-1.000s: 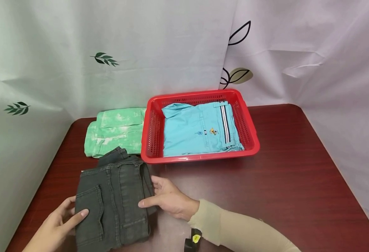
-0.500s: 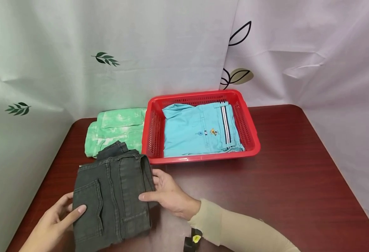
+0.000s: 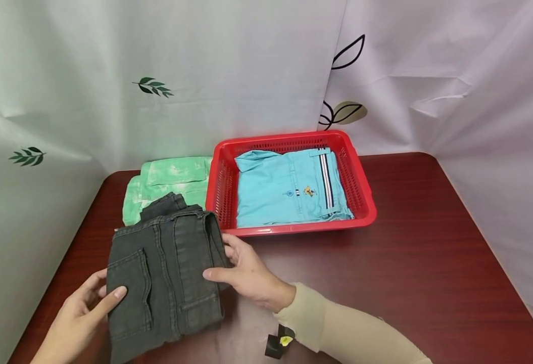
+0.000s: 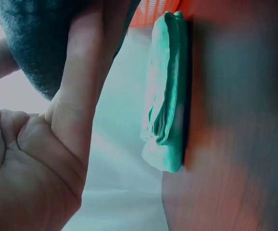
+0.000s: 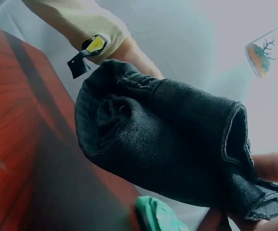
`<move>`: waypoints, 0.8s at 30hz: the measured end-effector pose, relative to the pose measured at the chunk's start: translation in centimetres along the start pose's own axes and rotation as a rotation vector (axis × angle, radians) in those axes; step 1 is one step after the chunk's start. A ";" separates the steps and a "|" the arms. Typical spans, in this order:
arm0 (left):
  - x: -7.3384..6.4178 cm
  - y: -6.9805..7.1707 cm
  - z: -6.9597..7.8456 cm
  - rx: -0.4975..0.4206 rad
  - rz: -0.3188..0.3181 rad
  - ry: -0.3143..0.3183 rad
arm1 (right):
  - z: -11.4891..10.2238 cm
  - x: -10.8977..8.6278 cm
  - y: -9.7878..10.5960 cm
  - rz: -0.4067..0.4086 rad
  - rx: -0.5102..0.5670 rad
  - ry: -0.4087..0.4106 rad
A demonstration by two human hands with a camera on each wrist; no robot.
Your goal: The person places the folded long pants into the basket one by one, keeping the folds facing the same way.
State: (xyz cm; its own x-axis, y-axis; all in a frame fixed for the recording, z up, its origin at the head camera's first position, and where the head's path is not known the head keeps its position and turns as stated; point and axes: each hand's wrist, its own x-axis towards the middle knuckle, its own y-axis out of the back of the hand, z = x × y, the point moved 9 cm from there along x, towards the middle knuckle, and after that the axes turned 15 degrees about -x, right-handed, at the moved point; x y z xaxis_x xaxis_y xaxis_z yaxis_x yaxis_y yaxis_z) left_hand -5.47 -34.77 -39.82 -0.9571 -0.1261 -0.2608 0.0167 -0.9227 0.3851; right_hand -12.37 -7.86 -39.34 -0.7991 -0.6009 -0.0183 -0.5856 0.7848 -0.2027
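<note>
Folded dark grey jeans (image 3: 163, 283), back pocket and seams showing, are held between both hands at the front left in the head view. My left hand (image 3: 77, 313) pinches their left edge, thumb on top and fingers underneath. At the opposite edge my right hand (image 3: 248, 273) grips them, its thumb lying over the front and the other fingers behind. From the right wrist the jeans (image 5: 163, 139) look like a thick roll, with the right fingertips at one end. The left wrist view has the left palm (image 4: 33, 163) close up below dark cloth.
A red plastic basket (image 3: 293, 231) at the back centre holds folded light blue pants (image 3: 271, 192) with a striped waistband. Green tie-dyed folded cloth (image 3: 175, 172) lies to its left, partly behind the jeans. Patterned curtains (image 3: 248, 65) hang around the dark red table (image 3: 407, 283).
Both hands have raised the jeans slightly upward in the head view, toward the basket and green cloth, covering more of the green cloth. The basket has not moved.
</note>
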 end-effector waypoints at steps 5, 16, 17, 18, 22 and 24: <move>0.2 -0.1 1.0 0.058 0.053 -0.049 | -1.1 0.3 0.5 -0.016 -0.019 0.015; 1.0 -0.7 3.5 0.012 0.105 -0.173 | -2.6 0.7 1.6 -0.019 -0.031 0.013; 1.1 -0.8 3.7 0.010 0.107 -0.186 | -2.6 0.7 1.8 -0.016 -0.038 0.014; 1.1 -0.9 3.9 0.007 0.107 -0.203 | -2.7 0.7 1.9 -0.013 -0.045 0.015; 1.1 -1.4 4.6 -0.029 0.099 -0.240 | -2.8 0.8 2.5 0.004 -0.071 0.015; 1.1 -1.7 5.0 -0.046 0.094 -0.258 | -2.9 0.9 2.8 0.011 -0.073 0.016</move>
State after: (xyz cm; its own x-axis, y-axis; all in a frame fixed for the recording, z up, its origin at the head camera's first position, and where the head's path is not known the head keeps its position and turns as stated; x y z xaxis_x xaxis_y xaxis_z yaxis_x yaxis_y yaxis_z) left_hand -7.98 -31.55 -36.37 -0.9926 -0.1209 0.0106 0.1168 -0.9278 0.3545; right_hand -15.07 -5.77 -37.12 -0.8072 -0.5903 -0.0041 -0.5848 0.8006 -0.1304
